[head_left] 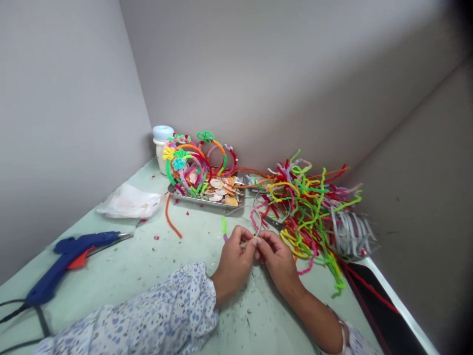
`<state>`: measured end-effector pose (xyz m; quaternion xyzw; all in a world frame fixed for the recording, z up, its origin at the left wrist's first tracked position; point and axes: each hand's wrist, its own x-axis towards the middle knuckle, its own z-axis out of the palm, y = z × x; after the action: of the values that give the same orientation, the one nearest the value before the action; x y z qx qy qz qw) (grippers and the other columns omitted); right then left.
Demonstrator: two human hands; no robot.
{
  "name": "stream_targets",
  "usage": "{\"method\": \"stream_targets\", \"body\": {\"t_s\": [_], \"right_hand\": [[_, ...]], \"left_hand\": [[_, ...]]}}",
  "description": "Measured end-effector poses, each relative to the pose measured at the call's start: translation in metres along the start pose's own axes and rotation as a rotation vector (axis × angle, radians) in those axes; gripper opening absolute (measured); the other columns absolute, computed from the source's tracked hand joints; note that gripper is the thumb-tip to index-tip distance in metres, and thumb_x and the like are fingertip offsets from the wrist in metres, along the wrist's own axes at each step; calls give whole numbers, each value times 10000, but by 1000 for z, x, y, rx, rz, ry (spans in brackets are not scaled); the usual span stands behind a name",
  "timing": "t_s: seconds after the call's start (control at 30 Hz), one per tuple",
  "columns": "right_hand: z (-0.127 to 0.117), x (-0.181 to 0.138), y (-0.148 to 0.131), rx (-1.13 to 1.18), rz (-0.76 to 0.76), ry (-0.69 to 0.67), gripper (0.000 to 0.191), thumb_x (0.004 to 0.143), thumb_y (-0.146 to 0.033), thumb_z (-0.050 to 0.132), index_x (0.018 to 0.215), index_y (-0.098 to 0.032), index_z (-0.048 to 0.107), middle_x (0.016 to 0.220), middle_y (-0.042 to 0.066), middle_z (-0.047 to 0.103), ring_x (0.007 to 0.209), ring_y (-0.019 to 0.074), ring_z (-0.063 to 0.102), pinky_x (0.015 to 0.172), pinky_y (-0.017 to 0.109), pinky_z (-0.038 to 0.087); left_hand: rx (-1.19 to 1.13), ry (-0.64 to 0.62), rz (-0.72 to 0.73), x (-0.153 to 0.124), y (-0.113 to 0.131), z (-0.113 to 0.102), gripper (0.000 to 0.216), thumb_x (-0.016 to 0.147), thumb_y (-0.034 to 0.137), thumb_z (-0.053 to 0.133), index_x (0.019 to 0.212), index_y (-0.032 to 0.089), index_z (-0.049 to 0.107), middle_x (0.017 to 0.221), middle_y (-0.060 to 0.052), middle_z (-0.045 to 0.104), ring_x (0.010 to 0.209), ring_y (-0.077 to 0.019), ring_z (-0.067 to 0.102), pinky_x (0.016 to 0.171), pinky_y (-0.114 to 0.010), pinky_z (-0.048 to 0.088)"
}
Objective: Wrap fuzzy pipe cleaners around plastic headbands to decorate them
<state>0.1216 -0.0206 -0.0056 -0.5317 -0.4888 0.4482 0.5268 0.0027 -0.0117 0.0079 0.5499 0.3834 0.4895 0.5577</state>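
My left hand (236, 256) and my right hand (275, 256) meet over the middle of the table, fingertips pinched close together. Between them is the end of a thin grey strip (259, 217), which curves up and away toward the pile behind. A small pale bit shows at my left fingertips, too small to name. Just beyond my left hand lies a short green and purple pipe cleaner (223, 227), partly hidden by the hand. Past my right hand, black-handled pliers or scissors (272, 223) lie half under a tangle of coloured pipe cleaners (310, 197).
A blue glue gun (70, 256) with its cord lies left, near a white plastic bag (129, 201). Behind stand a metal tray (207, 203) of round pieces, several pipe-cleaner headbands (190, 167) and a blue-lidded bottle (161, 148). Grey bands (353, 234) lie bundled at right. Walls enclose the table.
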Motion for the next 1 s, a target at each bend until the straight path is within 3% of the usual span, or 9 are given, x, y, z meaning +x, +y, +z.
{"method": "stream_targets", "body": {"t_s": [0.43,1.0], "right_hand": [[0,-1,-1,16,-16,-51,207,829,-370,524,718,-196,510,554,-40,477,509,115,418,491,229,336],[-2,-3,0,-33,-38,-46,188,847,-343,522,736,-193,525,565,-39,471,535,118,417,514,231,346]], "left_hand": [[-24,4,-12,1,-4,1,107,832,279,483,814,189,429,709,43,493,584,-89,532,561,-213,448],[28,17,2,1,1,0,105,826,242,500,757,177,453,649,41,523,591,-99,552,571,-216,438]]}}
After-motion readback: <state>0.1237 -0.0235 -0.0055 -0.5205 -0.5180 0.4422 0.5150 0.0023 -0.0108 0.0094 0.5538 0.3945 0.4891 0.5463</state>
